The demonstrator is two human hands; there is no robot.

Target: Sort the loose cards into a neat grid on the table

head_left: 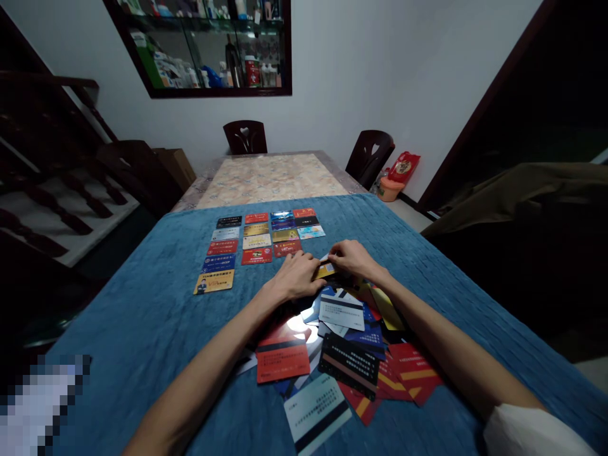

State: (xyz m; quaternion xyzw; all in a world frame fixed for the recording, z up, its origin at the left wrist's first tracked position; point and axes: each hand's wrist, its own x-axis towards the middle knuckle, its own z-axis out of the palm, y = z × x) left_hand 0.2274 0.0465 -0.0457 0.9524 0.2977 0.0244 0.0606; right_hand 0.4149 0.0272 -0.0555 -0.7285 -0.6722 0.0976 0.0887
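My left hand pinches a yellow and white plastic card between thumb and fingers. Closed at the upper edge of the same card is my right hand, its fingertips partly hiding it; whether more than one card is held I cannot tell. Below both hands spreads a loose heap of overlapping cards, among them a black card, an orange-red card, a pale green card and a white card. Beyond my left hand, cards lie face up in columns, including a blue card and a gold card.
A blue cloth covers the near part of the table, with the patterned tabletop bare beyond it. Dark wooden chairs stand around. Brown fabric hangs at the right. A blurred pale patch fills the lower left.
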